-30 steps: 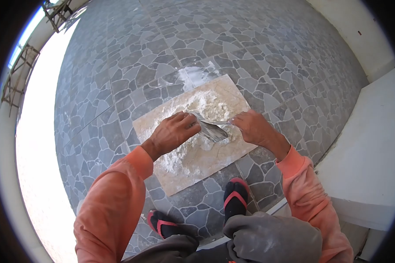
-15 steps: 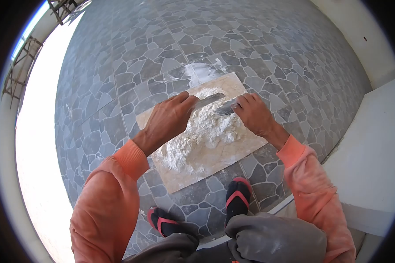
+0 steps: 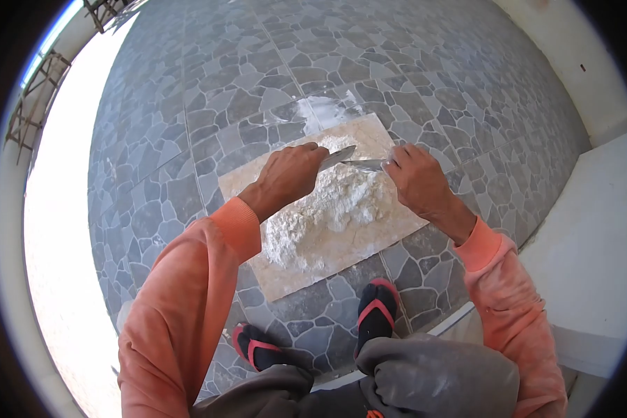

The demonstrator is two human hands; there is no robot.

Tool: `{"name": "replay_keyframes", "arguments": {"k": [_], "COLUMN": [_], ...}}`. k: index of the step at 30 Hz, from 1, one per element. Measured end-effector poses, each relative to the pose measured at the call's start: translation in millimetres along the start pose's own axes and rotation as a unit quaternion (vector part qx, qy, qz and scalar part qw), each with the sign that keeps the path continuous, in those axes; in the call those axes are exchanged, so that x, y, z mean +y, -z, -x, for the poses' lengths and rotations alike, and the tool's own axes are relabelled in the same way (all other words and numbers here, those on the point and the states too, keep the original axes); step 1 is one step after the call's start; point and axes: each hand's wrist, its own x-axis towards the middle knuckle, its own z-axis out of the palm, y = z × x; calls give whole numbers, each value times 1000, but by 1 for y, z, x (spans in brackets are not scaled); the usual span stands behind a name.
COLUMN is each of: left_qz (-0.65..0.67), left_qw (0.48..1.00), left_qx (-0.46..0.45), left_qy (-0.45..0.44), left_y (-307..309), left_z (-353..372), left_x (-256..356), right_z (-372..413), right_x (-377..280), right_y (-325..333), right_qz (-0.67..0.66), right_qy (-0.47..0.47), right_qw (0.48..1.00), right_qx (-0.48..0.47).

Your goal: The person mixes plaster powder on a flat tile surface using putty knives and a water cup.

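Observation:
My left hand point(image 3: 289, 174) is closed round a putty knife point(image 3: 338, 157), its grey metal blade pointing up and to the right. Another putty knife point(image 3: 366, 165) sits in my closed right hand point(image 3: 419, 182), with the blade reaching left, seen nearly edge-on. The two blade tips come close together above a heap of white powder point(image 3: 345, 198). Lumpy and spread out, the heap covers much of a beige tile board point(image 3: 373, 244) on the floor. Both handles are hidden inside my fingers.
Grey stone-patterned floor tiles point(image 3: 237, 76) surround the board. A white smear point(image 3: 324, 111) marks the floor beyond its far edge. My feet in red flip-flops point(image 3: 377, 313) are close to the near edge. A white ledge point(image 3: 578, 265) runs along the right.
My left hand has shifted a little to the right, and my right hand slightly outward to the right. The right blade has turned from showing its face to nearly edge-on.

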Motion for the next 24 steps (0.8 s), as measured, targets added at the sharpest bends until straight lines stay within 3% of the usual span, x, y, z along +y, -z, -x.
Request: {"name": "replay_keyframes", "arguments": {"k": [3, 6, 11, 14, 15, 18, 22, 24], "left_qz": [-8, 12, 37, 52, 56, 64, 68, 66], "left_qw": [999, 998, 998, 997, 996, 995, 994, 993], "left_qx": [18, 19, 44, 55, 59, 66, 75, 88], "left_qy": [25, 54, 40, 31, 29, 34, 45, 47], "left_y": [-3, 1, 1, 5, 7, 13, 20, 20], "left_z": [8, 19, 38, 45, 47, 53, 58, 62], "left_x": [-12, -14, -18, -13, -11, -4, -4, -9], "right_z": [30, 70, 160, 156, 162, 116, 92, 84], "right_x": [-15, -33, -94, -126, -128, -139, -150, -154], "right_y": [0, -7, -90, -114, -140, -132, -167, -183], "right_qz": [-163, -345, -579, -618, -636, -611, -661, -626], "right_qy": [-234, -435, -633, -656, -648, -647, -622, -611], "right_qw": [957, 805, 499, 429, 415, 455, 416, 482], "right_qx": [-46, -210, -125, -62, -60, -28, 54, 56]}}
